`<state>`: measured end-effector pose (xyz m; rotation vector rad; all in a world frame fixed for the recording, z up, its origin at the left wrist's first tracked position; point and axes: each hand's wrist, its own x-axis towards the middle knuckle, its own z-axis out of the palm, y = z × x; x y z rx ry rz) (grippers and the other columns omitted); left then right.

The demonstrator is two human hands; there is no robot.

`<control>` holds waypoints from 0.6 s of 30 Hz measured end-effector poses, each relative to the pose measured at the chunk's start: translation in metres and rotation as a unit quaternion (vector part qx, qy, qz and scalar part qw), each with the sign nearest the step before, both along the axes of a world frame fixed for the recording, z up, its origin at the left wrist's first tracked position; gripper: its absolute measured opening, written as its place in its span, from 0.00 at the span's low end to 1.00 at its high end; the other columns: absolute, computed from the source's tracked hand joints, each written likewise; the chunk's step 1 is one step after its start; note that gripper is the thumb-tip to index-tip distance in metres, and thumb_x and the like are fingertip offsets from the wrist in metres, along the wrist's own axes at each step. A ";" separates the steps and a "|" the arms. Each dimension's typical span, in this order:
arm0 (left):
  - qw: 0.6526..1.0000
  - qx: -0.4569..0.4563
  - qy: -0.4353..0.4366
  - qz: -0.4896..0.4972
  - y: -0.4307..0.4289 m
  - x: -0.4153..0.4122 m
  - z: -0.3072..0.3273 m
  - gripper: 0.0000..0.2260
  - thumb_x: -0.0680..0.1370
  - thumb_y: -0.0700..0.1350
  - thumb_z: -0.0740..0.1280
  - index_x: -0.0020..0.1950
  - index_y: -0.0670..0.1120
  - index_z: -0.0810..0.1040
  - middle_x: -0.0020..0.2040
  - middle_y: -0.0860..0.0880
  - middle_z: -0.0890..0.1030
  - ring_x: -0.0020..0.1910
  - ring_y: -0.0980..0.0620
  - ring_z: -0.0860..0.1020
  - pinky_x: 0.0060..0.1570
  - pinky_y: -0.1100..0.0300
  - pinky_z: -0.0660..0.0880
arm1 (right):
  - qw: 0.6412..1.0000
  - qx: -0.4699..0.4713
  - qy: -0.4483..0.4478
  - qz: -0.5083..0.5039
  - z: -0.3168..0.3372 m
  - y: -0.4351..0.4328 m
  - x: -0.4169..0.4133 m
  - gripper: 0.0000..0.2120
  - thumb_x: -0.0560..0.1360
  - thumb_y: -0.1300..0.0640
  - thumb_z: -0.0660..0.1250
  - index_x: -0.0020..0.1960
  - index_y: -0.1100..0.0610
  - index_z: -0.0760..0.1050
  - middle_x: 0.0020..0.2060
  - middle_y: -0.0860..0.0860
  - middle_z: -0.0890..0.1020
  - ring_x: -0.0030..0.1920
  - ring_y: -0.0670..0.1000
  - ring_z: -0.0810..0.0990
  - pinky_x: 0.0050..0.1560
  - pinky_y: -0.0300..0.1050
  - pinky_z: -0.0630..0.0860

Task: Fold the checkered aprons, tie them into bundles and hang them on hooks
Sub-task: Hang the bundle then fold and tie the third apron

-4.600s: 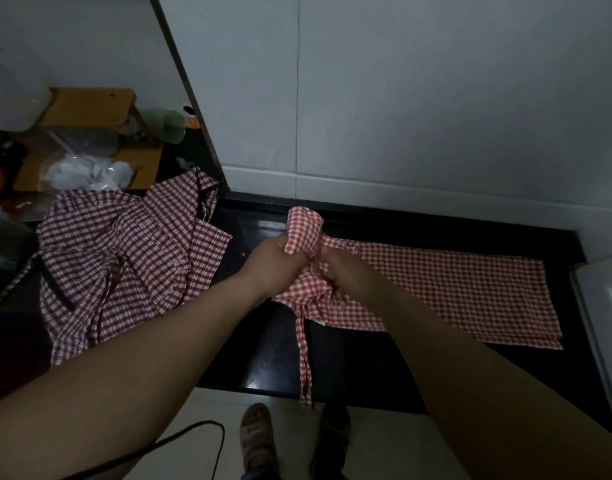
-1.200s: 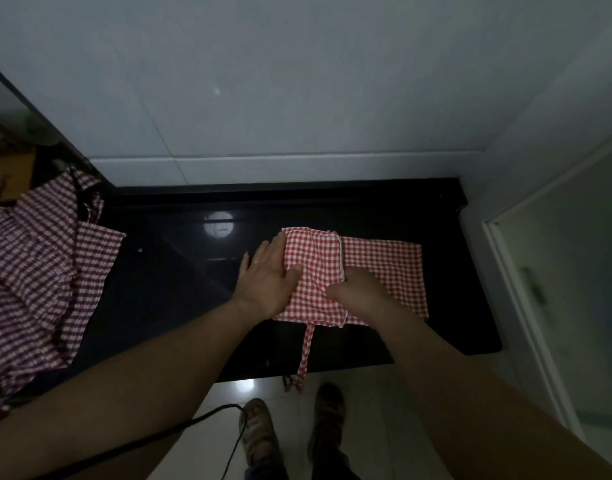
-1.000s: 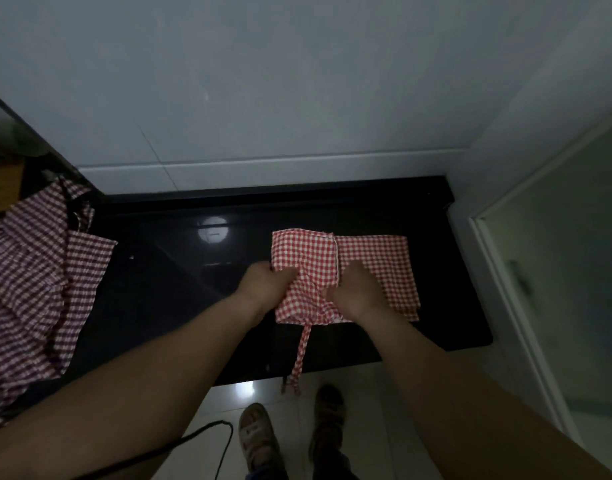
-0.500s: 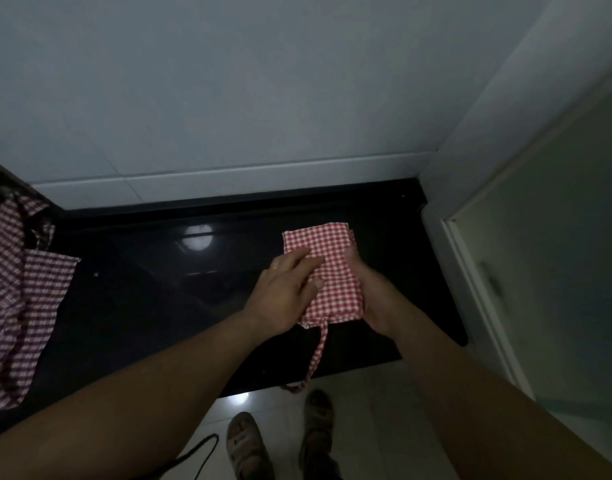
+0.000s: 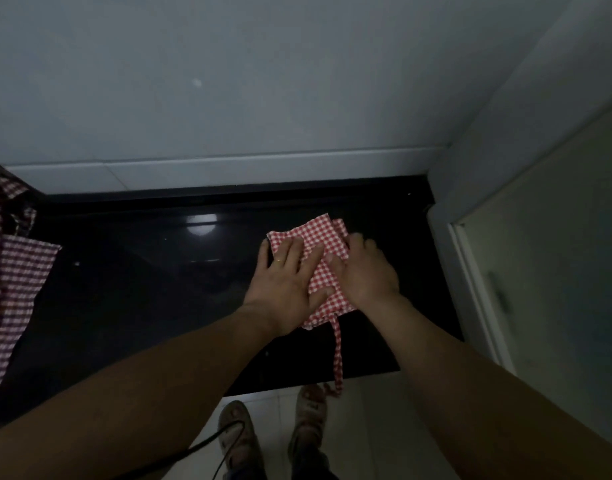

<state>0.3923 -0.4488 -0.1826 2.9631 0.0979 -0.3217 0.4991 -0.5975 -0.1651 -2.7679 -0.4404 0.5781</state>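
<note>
Our left hand (image 5: 284, 285) lies flat, fingers straight and spread, pressing the folded apron (image 5: 315, 230) on the black counter (image 5: 142, 289), centre right of frame. On our right hand (image 5: 365, 275) fingers bend at its right edge; pinching or not, we cannot tell

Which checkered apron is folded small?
The bright red apron pressed flat under the left hand and right hand; the darker apron at the left edge of the counter lies crumpled.

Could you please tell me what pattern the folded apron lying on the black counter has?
Red-and-white check. The folded apron shows best in the head view, the only one.
</note>
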 end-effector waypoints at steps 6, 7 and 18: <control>0.988 -0.021 -0.048 -0.147 0.013 0.039 -0.007 0.40 0.81 0.74 0.50 0.86 0.52 0.48 0.86 0.41 0.50 0.85 0.42 0.45 0.82 0.42 0.40 | 0.996 0.005 -0.089 0.022 -0.021 -0.015 0.008 0.23 0.78 0.38 0.65 0.58 0.56 0.69 0.55 0.57 0.76 0.55 0.61 0.77 0.49 0.54 0.74; 0.988 -0.023 -0.044 -0.147 0.013 0.039 -0.013 0.40 0.80 0.74 0.50 0.86 0.54 0.45 0.86 0.42 0.47 0.85 0.43 0.42 0.82 0.42 0.40 | 0.994 0.006 -0.108 0.022 -0.023 -0.015 0.007 0.22 0.77 0.38 0.66 0.56 0.56 0.70 0.53 0.58 0.77 0.53 0.61 0.78 0.48 0.54 0.74; 0.997 -0.009 0.034 0.066 -0.006 -0.006 -0.005 0.42 0.79 0.76 0.40 0.85 0.53 0.36 0.85 0.45 0.38 0.84 0.43 0.39 0.81 0.38 0.44 | 0.992 0.109 0.060 -0.027 0.001 -0.043 -0.009 0.23 0.80 0.35 0.61 0.66 0.50 0.69 0.62 0.49 0.73 0.59 0.50 0.76 0.56 0.49 0.76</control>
